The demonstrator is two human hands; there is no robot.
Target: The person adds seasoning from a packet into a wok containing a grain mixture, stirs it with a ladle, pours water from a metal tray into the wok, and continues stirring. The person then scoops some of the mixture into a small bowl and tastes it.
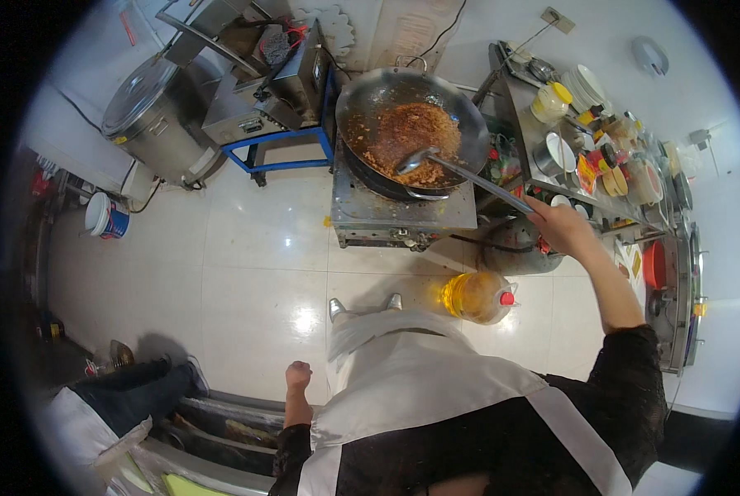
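Observation:
My right hand (557, 224) grips the handle of a long metal ladle (478, 181). The ladle's bowl rests among reddish-brown, crumbly food (416, 133) in a large steel wok (472, 146). Oil glistens around the food, and bits cling to the wok's wall. Beneath the wok is a metal gas stove (401, 214) with a control on its front. My left hand (298, 376) hangs low beside my white apron (419, 372), its fingers curled, with nothing visible in it.
A large bottle of yellow oil (478, 297) stands on the floor near my feet. Jars and pots crowd a steel shelf (547, 180) at right. A gas cylinder (519, 248) sits under it. Left are a lidded steel barrel (159, 124) and a bucket (106, 216). Another person (128, 397) is lower left.

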